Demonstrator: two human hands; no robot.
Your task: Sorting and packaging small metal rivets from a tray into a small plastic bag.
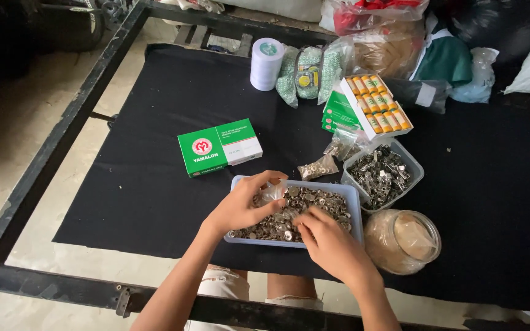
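A pale blue plastic tray (354,197) full of small round metal buttons (314,200) sits on the black cloth near the front edge. My left hand (240,205) is over the tray's left half and pinches a small clear plastic bag (273,192) between thumb and fingers. My right hand (326,242) reaches into the tray from the front, fingertips down among the buttons next to the bag. Whether it holds any buttons is hidden.
A clear tub of metal clips (383,174) and a round clear jar (402,241) stand right of the tray. Small filled bags (318,167), a green and white box (219,147), an open box of orange spools (375,104), a white tape roll (267,63) and packets lie behind. The black metal table frame (50,147) borders the cloth.
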